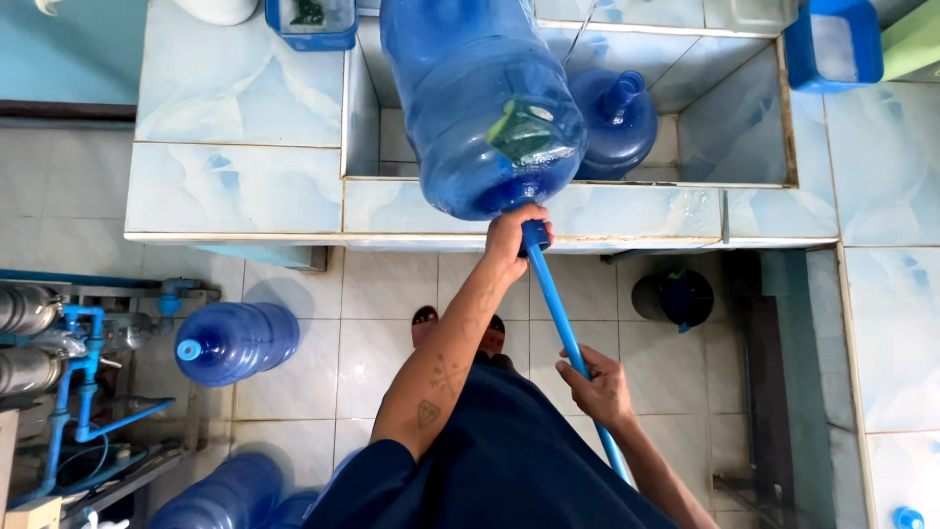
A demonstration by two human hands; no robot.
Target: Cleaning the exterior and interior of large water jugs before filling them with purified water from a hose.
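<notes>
Right hand wrapped around a blue brush pole, left hand closed on the neck of a large blue water jug tilted on the tiled bench rim; a firm neck grip helps steady scrubbing.

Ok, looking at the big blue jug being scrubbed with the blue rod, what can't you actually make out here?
- Head view: the top of the big blue jug is cut off by the frame's upper edge.
- The rod end inside the jug is blurred by the tinted wall; only a green patch shows.
- The jug's neck is hidden by the left hand.
- The rod's lower end passes behind the right hand and forearm.
- The second jug in the basin is partly hidden.
</notes>
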